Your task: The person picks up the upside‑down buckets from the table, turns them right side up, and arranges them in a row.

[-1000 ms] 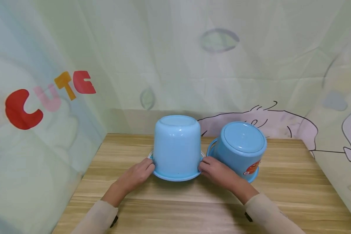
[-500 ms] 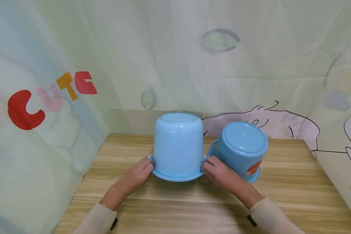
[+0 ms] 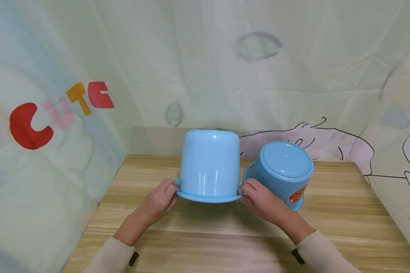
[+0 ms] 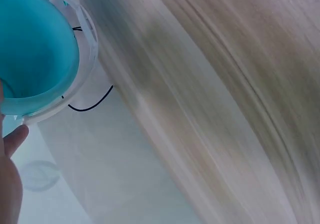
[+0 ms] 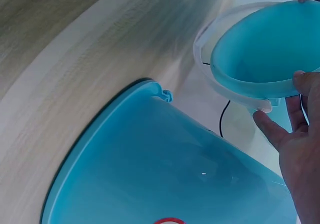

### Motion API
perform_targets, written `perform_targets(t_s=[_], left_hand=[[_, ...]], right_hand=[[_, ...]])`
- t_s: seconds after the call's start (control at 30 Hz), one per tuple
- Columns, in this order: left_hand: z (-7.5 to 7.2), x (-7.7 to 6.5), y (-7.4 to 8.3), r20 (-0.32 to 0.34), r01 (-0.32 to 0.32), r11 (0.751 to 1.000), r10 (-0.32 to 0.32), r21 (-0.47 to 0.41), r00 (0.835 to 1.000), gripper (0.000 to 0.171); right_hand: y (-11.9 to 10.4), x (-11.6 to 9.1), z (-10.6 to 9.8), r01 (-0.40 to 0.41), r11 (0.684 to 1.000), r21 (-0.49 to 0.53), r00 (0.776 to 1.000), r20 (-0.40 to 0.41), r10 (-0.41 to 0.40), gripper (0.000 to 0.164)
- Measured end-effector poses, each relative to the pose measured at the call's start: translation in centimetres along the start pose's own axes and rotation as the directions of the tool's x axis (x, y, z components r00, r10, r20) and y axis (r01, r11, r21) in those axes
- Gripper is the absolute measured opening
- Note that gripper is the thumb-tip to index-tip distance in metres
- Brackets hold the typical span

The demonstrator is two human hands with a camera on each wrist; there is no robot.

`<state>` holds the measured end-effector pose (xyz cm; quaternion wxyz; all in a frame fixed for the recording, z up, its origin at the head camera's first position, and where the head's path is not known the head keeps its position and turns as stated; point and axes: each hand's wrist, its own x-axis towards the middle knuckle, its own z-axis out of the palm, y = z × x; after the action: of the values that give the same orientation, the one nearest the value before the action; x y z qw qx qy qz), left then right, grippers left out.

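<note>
A light blue bucket (image 3: 210, 165) is upside down in the middle of the head view, its base tipped toward the back. My left hand (image 3: 161, 197) grips its rim on the left, and my right hand (image 3: 262, 200) grips the rim on the right. The right wrist view looks into its hollow inside (image 5: 275, 53), with the rim held off the table. A whitish bail handle (image 4: 91, 38) hangs loose around the mouth. Close by on the right, a second, darker blue bucket (image 3: 285, 161) is also upside down, with a red sticker (image 3: 296, 195) on its side.
Both buckets are over a wood-grain table (image 3: 191, 246). The second bucket's blue handle (image 3: 247, 170) lies beside my right hand. A printed cloth (image 3: 205, 76) hangs behind and along both sides of the table.
Between my hands the light blue bucket has risen a little and tipped back, so its base now shows only as an edge. The second bucket stays in place.
</note>
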<state>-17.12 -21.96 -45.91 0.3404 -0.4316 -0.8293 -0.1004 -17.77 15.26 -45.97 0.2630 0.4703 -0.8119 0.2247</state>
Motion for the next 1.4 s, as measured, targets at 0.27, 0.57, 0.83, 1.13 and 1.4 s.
perform_targets(t_s=[0.27, 0.57, 0.83, 1.13, 1.4], left_hand=[[-0.3, 0.7, 0.5, -0.072, 0.023, 0.999, -0.025, -0.041, 0.997, 0.024], [-1.0, 1.5, 1.2, -0.149, 0.047, 0.994, -0.062, -0.102, 0.987, 0.026], [-2.0, 2.6, 1.3, -0.191, 0.049, 0.988, -0.077, -0.148, 0.979, 0.029], [-2.8, 3.8, 0.9, -0.199, 0.070, 0.984, -0.102, -0.162, 0.975, 0.030], [-3.6, 4.9, 0.7, -0.143, 0.141, 0.966, -0.174, -0.216, 0.974, 0.025]], right_hand=[[-0.1, -0.1, -0.9, -0.048, 0.998, 0.034, 0.999, -0.010, 0.048, 0.041], [-0.8, 0.2, -2.3, -0.110, 0.993, 0.035, 0.994, 0.026, 0.109, 0.040], [-0.9, 0.7, -2.8, -0.129, 0.989, 0.065, 0.992, 0.021, 0.128, 0.039], [-0.8, 1.6, -4.0, -0.131, 0.989, 0.075, 0.991, 0.018, 0.130, 0.042], [-0.8, 2.4, -5.0, -0.204, 0.962, 0.183, 0.978, 0.075, 0.193, 0.038]])
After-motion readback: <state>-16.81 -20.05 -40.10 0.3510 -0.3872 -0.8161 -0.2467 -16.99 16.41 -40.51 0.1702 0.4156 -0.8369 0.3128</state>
